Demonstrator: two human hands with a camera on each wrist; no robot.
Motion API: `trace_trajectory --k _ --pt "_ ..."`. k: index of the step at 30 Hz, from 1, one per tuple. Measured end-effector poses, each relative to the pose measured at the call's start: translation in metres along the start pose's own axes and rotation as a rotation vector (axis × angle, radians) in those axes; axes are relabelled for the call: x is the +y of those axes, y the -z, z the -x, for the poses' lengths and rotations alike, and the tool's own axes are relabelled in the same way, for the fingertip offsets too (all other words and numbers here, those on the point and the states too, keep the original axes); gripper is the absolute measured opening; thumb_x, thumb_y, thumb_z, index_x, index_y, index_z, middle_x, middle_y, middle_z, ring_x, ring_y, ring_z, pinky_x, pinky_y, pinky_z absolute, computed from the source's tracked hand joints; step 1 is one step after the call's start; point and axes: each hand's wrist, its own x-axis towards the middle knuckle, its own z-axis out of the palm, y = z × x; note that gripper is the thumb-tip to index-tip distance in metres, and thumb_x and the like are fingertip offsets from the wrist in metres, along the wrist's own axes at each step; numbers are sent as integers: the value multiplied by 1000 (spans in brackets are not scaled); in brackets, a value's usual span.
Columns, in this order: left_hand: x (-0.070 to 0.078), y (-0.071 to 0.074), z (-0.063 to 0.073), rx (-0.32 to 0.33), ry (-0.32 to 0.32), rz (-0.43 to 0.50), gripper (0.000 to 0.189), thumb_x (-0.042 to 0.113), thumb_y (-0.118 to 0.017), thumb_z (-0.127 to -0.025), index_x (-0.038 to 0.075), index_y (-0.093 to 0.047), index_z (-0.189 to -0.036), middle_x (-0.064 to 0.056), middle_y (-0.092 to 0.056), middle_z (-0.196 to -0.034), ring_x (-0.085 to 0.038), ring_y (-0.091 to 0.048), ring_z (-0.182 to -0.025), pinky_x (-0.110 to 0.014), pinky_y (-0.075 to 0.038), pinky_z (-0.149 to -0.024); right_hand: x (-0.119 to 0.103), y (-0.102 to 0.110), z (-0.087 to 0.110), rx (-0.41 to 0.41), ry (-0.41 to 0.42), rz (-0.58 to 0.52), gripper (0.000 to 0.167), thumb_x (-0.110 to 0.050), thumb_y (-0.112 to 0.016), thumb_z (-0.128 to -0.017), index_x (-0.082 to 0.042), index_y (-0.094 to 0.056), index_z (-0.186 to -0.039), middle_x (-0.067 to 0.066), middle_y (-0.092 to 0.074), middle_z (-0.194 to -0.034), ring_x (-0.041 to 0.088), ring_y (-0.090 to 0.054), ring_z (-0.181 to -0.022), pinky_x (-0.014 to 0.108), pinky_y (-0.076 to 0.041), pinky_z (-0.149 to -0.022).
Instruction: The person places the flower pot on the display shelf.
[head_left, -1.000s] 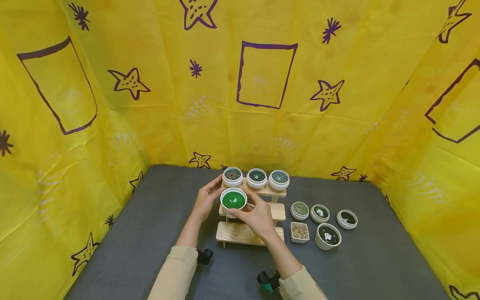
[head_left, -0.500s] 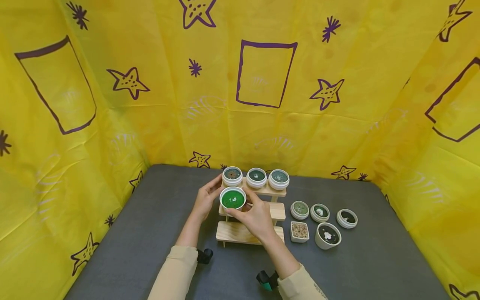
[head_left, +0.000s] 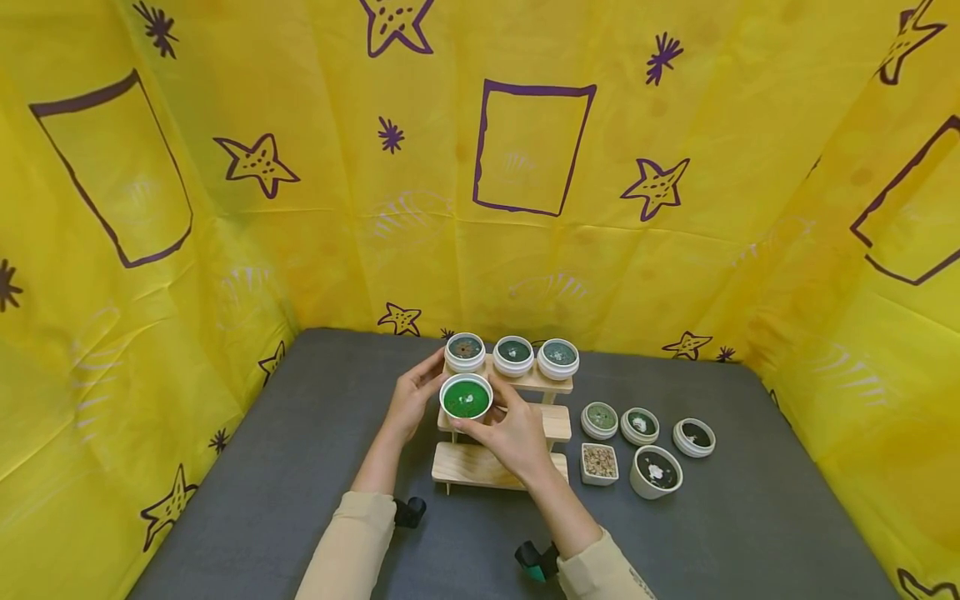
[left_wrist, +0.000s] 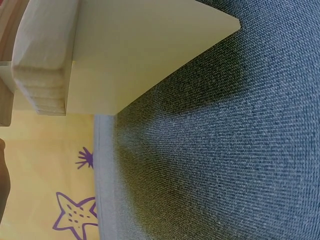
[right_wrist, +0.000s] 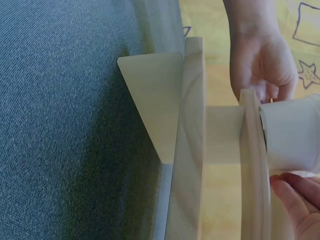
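A white cup (head_left: 467, 398) with a bright green filling and a pale spot is at the left end of the middle tier of a wooden stand (head_left: 487, 468). In the right wrist view, the base of the cup (right_wrist: 292, 135) is right at the shelf. My right hand (head_left: 517, 435) pinches the cup from its right, thumb toward the front. My left hand (head_left: 410, 400) is at the stand's left end, fingers bent beside the cup and below a top-tier pot (head_left: 465, 350); I cannot tell whether it grips anything.
Two more white pots, a dark green one (head_left: 513, 354) and a grey-green one (head_left: 558, 357), share the top tier. Right of the stand are several small pots, a square dish of tan bits (head_left: 599, 462) and a larger dark-filled cup (head_left: 656, 472). Yellow patterned cloth (head_left: 525, 275) surrounds the grey table.
The green-filled cup and my right hand have shifted very slightly toward the left and back. My left hand keeps its place.
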Motion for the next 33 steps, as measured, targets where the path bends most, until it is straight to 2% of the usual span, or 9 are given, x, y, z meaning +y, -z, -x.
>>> trace_trajectory --k 9,16,24,29,33 --pt "1 -1 0 2 10 -5 49 0 -57 -95 -2 -47 -144 -19 -47 -151 15 -55 -111 -6 -41 -101 3 9 4 16 27 29 77 -44 -89 -66 -15 -63 -132 6 -75 -117 18 -71 -110 41 -58 -92" --pt "2 -1 1 4 18 -18 50 0 -57 -95 -2 -47 -144 -18 -47 -151 15 -55 -111 -6 -41 -100 2 20 12 40 1 45 73 -46 -89 -66 -12 -66 -127 10 -72 -123 25 -70 -112 44 -57 -94" --pt "2 -1 -1 -4 29 14 51 -2 -56 -94 -3 -46 -144 -20 -47 -151 15 -55 -110 -6 -42 -99 5 37 18 91 31 13 67 -30 -92 -66 -6 -67 -124 15 -72 -121 30 -71 -109 43 -58 -92" --pt "2 -1 0 -1 32 21 50 -3 -55 -95 -3 -46 -144 -20 -47 -151 15 -56 -110 -6 -43 -99 8 55 21 129 16 -33 63 -22 -90 -69 -4 -67 -124 14 -73 -121 29 -71 -110 42 -57 -95" --pt "2 -1 -1 -3 34 22 50 -2 -55 -95 -2 -46 -144 -20 -47 -151 15 -56 -110 -6 -43 -99 10 72 23 182 36 -53 61 -17 -90 -69 -2 -67 -124 15 -73 -118 30 -71 -109 39 -57 -94"
